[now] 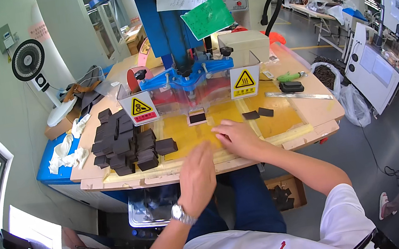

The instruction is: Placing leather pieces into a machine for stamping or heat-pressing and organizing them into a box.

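My left hand [198, 177], with a watch on the wrist, is over the front edge of the work table. Motion smears its fingers. My right hand [238, 138] is above the yellow work surface [181, 140], its fingers curled together; whatever they may hold is hidden. Just beyond both hands, a dark rectangular piece [198, 118] lies in a small pale frame under the blue press [186, 74]. Stacks of similar dark pieces [120, 137] stand to the left. Two loose dark pieces, one of them [266, 112] farther right, lie beyond my right hand.
Clear guards with warning signs [141, 107] flank the press. A metal ruler [299, 95], a black object [291, 87] and a green-handled tool [291, 76] lie on the right. White gloves [66, 153] and a fan [29, 63] are at left. Below the table sits a cardboard box [296, 190].
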Available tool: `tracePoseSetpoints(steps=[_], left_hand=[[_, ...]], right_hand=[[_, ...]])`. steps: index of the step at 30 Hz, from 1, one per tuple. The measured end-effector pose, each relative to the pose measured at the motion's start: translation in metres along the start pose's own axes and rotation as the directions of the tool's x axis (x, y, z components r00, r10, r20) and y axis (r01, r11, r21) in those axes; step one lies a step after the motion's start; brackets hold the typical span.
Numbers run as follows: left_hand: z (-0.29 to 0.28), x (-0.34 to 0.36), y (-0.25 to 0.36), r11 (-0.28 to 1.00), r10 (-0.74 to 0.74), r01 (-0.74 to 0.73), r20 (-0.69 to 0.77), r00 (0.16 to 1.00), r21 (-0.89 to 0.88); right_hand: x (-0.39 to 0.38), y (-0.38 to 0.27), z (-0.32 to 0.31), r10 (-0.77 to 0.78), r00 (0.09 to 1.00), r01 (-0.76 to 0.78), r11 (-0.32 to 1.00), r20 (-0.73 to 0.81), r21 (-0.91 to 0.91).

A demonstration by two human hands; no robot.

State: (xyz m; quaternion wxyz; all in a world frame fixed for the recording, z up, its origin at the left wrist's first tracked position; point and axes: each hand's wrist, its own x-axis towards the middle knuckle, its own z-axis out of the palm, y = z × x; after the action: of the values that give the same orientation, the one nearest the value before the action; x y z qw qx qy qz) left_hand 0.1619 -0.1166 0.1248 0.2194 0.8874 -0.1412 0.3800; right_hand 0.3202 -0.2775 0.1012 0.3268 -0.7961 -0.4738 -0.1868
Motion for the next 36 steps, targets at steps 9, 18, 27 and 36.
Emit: tracePoseSetpoints(steps=[9,18,27,36], left_hand=[[0.069,-0.217,-0.011,0.941,0.011,0.153,0.480,0.877,-0.303],[0.094,-0.238,-0.030,0.917,-0.088,0.337,0.716,0.692,-0.213],[0.082,-0.226,-0.027,0.907,-0.059,0.317,0.664,0.746,-0.276],[0.086,-0.230,-0.027,0.865,-0.083,0.357,0.602,0.794,-0.352]], right_hand=[[0.054,-0.092,0.024,-0.045,0.988,0.049,0.999,0.149,-0.020],[0.096,-0.083,0.081,-0.062,0.972,0.103,0.980,0.228,-0.172],[0.101,-0.086,0.076,-0.005,0.958,0.055,0.984,0.285,-0.170],[0.069,-0.091,0.029,0.050,0.993,-0.069,0.984,0.111,0.167]])
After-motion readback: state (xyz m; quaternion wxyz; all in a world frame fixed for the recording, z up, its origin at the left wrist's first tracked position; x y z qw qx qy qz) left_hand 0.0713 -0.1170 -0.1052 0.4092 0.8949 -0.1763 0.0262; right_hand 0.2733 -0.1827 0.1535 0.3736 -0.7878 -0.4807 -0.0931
